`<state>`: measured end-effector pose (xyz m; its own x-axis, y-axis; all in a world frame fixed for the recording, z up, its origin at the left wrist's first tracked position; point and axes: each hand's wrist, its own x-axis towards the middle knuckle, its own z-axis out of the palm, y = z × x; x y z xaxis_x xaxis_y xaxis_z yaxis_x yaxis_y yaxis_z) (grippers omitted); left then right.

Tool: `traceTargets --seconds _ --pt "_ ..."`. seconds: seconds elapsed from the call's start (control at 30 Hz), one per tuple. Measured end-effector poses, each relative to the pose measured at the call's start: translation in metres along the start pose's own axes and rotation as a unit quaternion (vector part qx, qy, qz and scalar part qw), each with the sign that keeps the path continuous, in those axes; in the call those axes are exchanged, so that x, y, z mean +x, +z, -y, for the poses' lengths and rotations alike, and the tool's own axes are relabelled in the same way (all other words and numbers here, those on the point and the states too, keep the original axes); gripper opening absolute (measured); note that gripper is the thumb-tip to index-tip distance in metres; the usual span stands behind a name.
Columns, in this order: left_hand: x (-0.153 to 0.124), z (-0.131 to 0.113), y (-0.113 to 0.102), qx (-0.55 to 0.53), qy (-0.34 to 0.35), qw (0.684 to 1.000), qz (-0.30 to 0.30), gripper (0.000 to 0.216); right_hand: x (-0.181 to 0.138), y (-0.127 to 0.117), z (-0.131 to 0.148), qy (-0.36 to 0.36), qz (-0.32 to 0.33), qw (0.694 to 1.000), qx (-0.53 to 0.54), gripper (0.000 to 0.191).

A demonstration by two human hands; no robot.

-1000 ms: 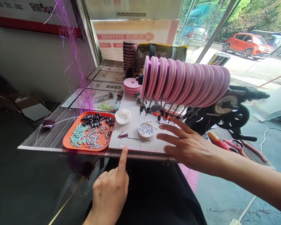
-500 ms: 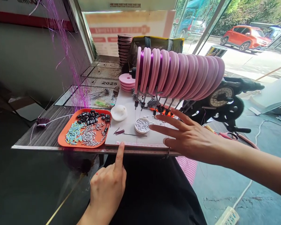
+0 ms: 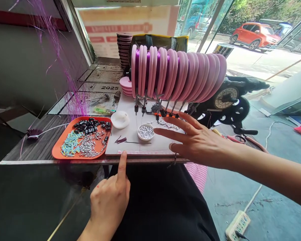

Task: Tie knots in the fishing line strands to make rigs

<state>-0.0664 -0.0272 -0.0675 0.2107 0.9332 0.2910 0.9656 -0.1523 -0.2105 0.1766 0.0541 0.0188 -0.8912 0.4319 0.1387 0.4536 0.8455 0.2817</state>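
My left hand [image 3: 111, 194] points its stretched index finger at the pink-marked ruler strip [image 3: 130, 152] along the white board's front edge. Its other fingers are curled under, and nothing shows in them. Over the right of the board my right hand [image 3: 187, 139] is open, fingers spread, holding nothing visible. Its fingertips reach near a small white bowl of pale beads [image 3: 145, 133] and below a row of pink spools [image 3: 178, 75] wound with purple line. Black-tipped guides [image 3: 143, 108] hang from the spools. A thin metal needle-like rod [image 3: 137, 142] and dark purple sticks [image 3: 120, 140] lie beside the bowl.
An orange tray [image 3: 55, 152] of black, blue-green and silver small parts stands on the left. Behind are a white dish [image 3: 119, 119], stacked pink discs [image 3: 125, 86] and hanging purple strands [image 3: 76, 103]. A black geared machine [image 3: 237, 107] and scissors [image 3: 237, 139] are on the right.
The view has shifted slightly, so the table and spools appear further left. Both hands keep the same pose over the same spots; nothing has been taken up or let go.
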Motion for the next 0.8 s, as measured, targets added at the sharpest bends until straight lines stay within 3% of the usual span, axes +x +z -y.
traceTargets --seconds 0.37,0.6,0.8 --pt "0.005 -0.003 0.0 0.041 0.016 0.999 -0.004 0.055 -0.008 0.005 -0.001 0.061 -0.019 0.996 0.062 0.018" --pt "0.007 -0.005 -0.007 0.043 0.001 0.999 0.022 0.052 -0.007 0.006 0.0 0.058 -0.014 0.997 0.045 0.018" --pt "0.005 -0.003 -0.003 0.035 0.003 0.999 0.005 0.052 -0.005 0.004 0.001 0.045 -0.001 0.998 0.043 0.019"
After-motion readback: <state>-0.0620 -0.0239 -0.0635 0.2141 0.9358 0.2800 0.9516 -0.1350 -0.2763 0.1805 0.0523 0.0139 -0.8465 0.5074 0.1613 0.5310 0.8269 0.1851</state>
